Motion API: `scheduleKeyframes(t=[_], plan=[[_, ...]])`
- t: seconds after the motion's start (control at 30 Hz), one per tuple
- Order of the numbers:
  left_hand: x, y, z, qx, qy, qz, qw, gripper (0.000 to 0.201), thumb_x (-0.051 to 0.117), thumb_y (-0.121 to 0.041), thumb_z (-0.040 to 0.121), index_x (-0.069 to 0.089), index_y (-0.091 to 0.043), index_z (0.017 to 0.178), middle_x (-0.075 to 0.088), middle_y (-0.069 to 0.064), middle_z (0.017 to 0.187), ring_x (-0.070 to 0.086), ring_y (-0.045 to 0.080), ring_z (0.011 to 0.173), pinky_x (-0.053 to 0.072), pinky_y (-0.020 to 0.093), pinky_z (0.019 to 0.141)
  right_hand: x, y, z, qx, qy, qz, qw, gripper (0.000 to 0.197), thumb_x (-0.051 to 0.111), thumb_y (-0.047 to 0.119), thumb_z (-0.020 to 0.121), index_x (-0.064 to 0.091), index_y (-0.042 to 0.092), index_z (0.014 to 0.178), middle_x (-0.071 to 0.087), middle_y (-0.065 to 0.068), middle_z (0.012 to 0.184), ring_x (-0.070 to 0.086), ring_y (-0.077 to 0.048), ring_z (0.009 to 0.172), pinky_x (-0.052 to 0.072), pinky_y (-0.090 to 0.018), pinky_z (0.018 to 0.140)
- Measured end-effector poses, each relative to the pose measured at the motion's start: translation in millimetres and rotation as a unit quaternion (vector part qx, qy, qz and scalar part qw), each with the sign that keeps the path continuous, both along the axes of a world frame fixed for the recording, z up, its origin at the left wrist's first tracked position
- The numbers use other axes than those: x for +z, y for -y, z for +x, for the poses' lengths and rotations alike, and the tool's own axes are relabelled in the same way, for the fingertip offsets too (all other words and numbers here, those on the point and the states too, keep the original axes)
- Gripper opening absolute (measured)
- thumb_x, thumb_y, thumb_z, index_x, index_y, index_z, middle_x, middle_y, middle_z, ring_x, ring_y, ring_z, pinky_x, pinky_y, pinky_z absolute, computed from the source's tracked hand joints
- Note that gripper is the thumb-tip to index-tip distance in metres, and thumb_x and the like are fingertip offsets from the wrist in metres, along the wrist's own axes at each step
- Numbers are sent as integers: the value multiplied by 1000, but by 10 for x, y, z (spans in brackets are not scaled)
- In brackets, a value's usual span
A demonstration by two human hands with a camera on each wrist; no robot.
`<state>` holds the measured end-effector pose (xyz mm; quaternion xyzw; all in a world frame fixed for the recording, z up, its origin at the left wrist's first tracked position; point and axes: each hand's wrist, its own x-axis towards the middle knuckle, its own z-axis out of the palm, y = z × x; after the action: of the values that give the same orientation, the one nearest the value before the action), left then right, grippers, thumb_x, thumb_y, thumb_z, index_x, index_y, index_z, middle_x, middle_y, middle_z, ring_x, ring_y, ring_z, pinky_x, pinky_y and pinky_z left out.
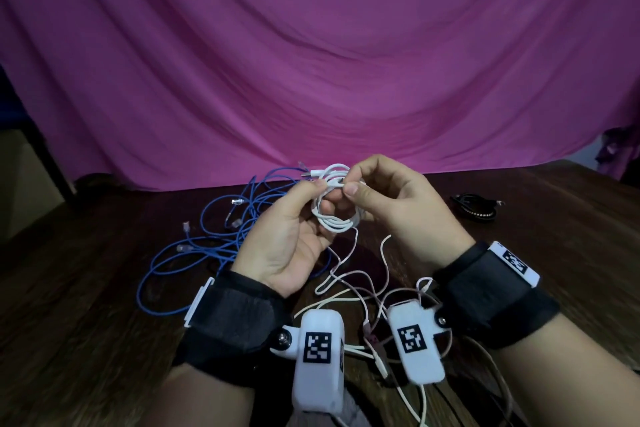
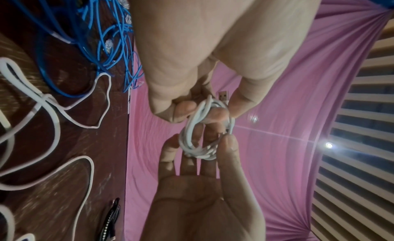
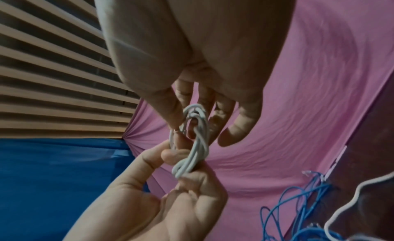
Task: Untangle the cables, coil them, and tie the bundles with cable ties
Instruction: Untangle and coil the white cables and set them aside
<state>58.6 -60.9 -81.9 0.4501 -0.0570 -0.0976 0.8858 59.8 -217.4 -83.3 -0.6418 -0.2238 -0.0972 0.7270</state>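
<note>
Both hands, left hand [image 1: 294,236] and right hand [image 1: 391,198], pinch the light, springy white cable coil [image 1: 334,199] mid-frame, best gripped across its bunched loops.

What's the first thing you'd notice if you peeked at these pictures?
The big pink cloth hanging behind the table grabs the eye first. In front of it, the left hand and right hand hold a small white cable coil in the air. A messy tangle of blue cables lies on the table's left side.
</note>
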Motion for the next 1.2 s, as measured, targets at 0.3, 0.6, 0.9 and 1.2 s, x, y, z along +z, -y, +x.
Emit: scheduleKeyframes(t=[0.3, 0.6, 0.9, 1.2], plan=[[-58, 96, -36, 107, 108, 146, 978, 24, 56, 6, 91, 61, -10, 108, 73, 9, 86, 64, 15, 75, 45, 22, 65, 2, 45, 21, -61, -13, -20, 998, 14, 69, -14, 83, 61, -7, 92, 72, -23, 86, 67, -19, 73, 56, -26, 69], [-151, 62, 0, 154, 169, 267, 936, 13, 65, 1, 93, 67, -12, 92, 76, 5, 78, 71, 7, 71, 49, 14, 66, -93, 33, 103, -194, 58, -182, 962, 17, 75, 9, 85, 68, 21, 96, 72, -5, 77, 68, -28, 70, 57, -47, 68], [-130, 22, 35, 166, 193, 269, 929, 9, 69, -2, 93, 67, -2, 101, 75, 6, 79, 72, 8, 70, 49, 13, 60, -102, 25, 85, -223, 78, -192, 953, 7, 75, 17, 89, 74, 21, 95, 76, 4, 81, 72, -18, 78, 57, -46, 78], [-183, 49, 63, 188, 214, 300, 910, 5, 68, -3, 94, 66, -8, 94, 74, 11, 81, 73, 13, 68, 54, 21, 63, -95, 34, 108, -186, 9, -164, 969, 7, 73, 8, 87, 71, 15, 87, 72, -4, 73, 62, -18, 61, 57, -44, 66]])
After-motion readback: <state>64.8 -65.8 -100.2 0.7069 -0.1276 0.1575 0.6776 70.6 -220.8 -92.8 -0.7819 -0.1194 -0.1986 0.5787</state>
